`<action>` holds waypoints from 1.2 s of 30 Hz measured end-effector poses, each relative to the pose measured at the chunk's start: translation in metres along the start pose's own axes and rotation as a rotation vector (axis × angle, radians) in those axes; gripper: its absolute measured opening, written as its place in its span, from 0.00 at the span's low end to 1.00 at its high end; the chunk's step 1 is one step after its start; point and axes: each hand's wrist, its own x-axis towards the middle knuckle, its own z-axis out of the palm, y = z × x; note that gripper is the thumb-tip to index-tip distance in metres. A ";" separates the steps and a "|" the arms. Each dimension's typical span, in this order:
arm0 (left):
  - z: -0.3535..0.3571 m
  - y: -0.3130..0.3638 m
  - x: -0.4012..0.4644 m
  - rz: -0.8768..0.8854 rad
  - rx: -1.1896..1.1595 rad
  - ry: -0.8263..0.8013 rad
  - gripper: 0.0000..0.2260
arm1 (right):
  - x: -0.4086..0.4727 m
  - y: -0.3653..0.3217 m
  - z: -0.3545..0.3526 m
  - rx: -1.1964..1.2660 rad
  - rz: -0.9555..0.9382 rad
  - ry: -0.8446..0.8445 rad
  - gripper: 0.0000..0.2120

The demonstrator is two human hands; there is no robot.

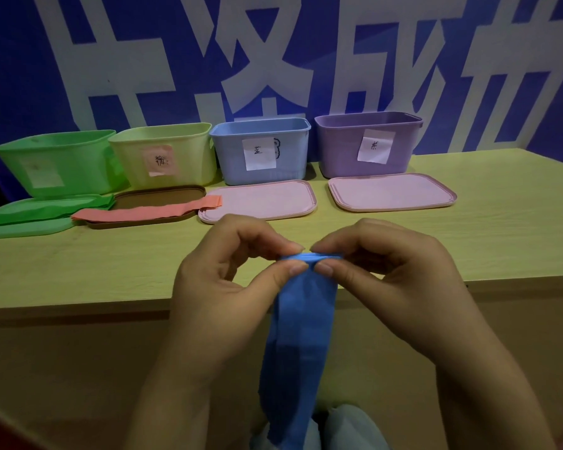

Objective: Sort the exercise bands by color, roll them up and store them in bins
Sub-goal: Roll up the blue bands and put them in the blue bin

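A blue exercise band (294,339) hangs down in front of the table edge, its top end folded over. My left hand (228,280) pinches that end from the left and my right hand (390,277) pinches it from the right, thumbs and forefingers nearly touching. Four open bins stand in a row at the back: green (59,160), yellow (189,157), blue (293,151) and purple (342,147). A pink band (143,212) lies across a brown lid. Green bands (36,212) lie at the far left.
The wooden table (468,241) runs along a blue wall with white characters. Two pink lids (260,199) (390,191) lie flat before the blue and purple bins. A green lid (23,228) lies under the green bands. The brown lid (156,194) sits before the yellow bin.
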 end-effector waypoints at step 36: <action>0.023 -0.024 0.008 -0.584 -0.051 -0.098 0.09 | 0.063 -0.013 -0.018 -0.137 -0.014 0.070 0.06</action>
